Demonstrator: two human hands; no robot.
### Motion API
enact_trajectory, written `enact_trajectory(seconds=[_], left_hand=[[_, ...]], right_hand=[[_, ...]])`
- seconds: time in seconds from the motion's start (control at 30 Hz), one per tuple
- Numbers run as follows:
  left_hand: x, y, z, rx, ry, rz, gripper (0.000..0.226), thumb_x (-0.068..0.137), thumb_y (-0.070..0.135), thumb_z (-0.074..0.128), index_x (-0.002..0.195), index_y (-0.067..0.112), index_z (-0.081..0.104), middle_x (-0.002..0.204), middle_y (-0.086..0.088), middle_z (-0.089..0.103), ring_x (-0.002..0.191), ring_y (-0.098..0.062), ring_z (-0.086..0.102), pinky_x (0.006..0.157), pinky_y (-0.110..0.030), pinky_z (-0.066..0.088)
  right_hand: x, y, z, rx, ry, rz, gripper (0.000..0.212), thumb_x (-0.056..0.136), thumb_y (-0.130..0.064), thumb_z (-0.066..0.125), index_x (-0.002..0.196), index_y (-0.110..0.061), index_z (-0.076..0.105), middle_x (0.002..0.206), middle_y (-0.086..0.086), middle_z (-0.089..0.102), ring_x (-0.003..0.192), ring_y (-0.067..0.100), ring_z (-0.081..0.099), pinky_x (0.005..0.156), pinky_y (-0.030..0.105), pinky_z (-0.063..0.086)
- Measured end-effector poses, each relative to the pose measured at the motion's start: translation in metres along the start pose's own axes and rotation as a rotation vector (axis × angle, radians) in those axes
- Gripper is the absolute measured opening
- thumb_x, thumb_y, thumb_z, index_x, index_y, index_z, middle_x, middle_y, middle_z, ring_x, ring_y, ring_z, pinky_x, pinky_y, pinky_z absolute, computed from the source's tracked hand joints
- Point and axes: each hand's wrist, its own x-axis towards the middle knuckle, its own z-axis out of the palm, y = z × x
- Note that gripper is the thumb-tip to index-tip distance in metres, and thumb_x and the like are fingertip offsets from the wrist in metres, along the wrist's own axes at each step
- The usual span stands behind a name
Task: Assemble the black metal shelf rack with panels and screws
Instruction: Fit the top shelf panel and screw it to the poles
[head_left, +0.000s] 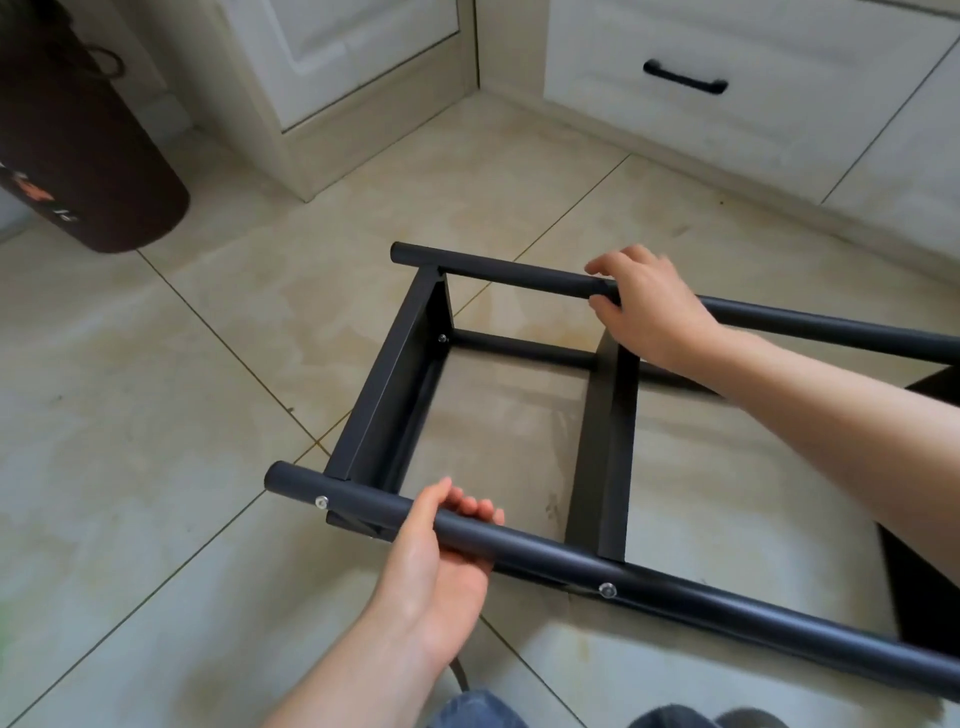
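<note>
The black metal shelf rack (519, 415) lies on its side above a tiled floor, partly assembled: two round tubular posts run parallel, joined by two flat black panels (384, 384) set crosswise between them. Silver screws (607, 590) are seated in the near post where each panel meets it.

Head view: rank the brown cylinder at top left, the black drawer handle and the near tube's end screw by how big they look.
1. Brown cylinder, largest by far, though cut off by the frame.
2. Drawer handle.
3. End screw, smallest, despite sitting nearest the camera.
</note>
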Motion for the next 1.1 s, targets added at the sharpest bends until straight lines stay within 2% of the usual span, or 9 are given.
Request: enact_trajectory(seconds=[0.2,0.4,0.53,0.67,0.83,1.1], left_hand=[[0.001,-0.002,0.006,-0.057,0.032,-0.007,0.019,0.092,0.014,0.062,0.075,0.010,0.054,0.055,-0.003,0.050,0.043,-0.014,0.053,0.072,-0.037,0.049],[0.003,-0.002,0.007,-0.068,0.010,0.017,0.019,0.074,0.014,0.067,0.069,0.012,0.049,0.056,-0.001,0.045,0.046,-0.015,0.047,0.069,-0.036,0.047],[0.003,-0.002,0.006,-0.078,0.002,0.015,0.021,0.076,0.014,0.066,0.069,0.013,0.046,0.053,-0.001,0.044,0.040,-0.014,0.047,0.069,-0.036,0.045],[-0.002,0.001,0.006,-0.078,0.013,-0.007,0.028,0.089,0.016,0.062,0.067,0.014,0.045,0.052,0.000,0.044,0.039,-0.013,0.047,0.069,-0.036,0.045],[-0.025,0.018,0.024,-0.046,-0.030,0.033,0.029,0.093,0.016,0.060,0.068,0.016,0.045,0.051,0.001,0.044,0.039,-0.012,0.046,0.070,-0.034,0.045],[-0.086,0.068,0.071,0.056,-0.191,0.216,0.029,0.094,0.017,0.061,0.069,0.017,0.045,0.052,0.003,0.042,0.043,-0.011,0.045,0.074,-0.032,0.046]], right_hand=[[0.013,0.011,0.005,-0.098,-0.080,0.037,0.038,0.103,-0.025,0.046,0.138,-0.012,0.048,0.126,0.013,0.054,0.114,0.035,0.050,0.094,0.050,0.046],[0.020,0.023,0.010,-0.142,-0.116,0.070,0.029,0.105,-0.028,0.039,0.127,-0.014,0.052,0.113,0.010,0.057,0.097,0.032,0.055,0.080,0.042,0.045],[0.022,0.026,0.014,-0.158,-0.098,0.068,0.028,0.105,-0.027,0.038,0.126,-0.014,0.051,0.112,0.010,0.056,0.095,0.033,0.051,0.075,0.039,0.036],[0.019,0.022,0.011,-0.167,-0.098,0.068,0.027,0.105,-0.027,0.038,0.125,-0.013,0.051,0.111,0.011,0.056,0.092,0.031,0.048,0.075,0.040,0.037],[0.020,0.009,-0.021,-0.113,-0.071,0.086,0.024,0.104,-0.025,0.042,0.120,-0.012,0.054,0.107,0.010,0.058,0.095,0.030,0.052,0.083,0.050,0.049],[0.027,-0.032,-0.119,-0.033,0.135,0.102,0.021,0.103,-0.026,0.045,0.114,-0.011,0.054,0.108,0.009,0.056,0.092,0.028,0.054,0.081,0.047,0.050]])
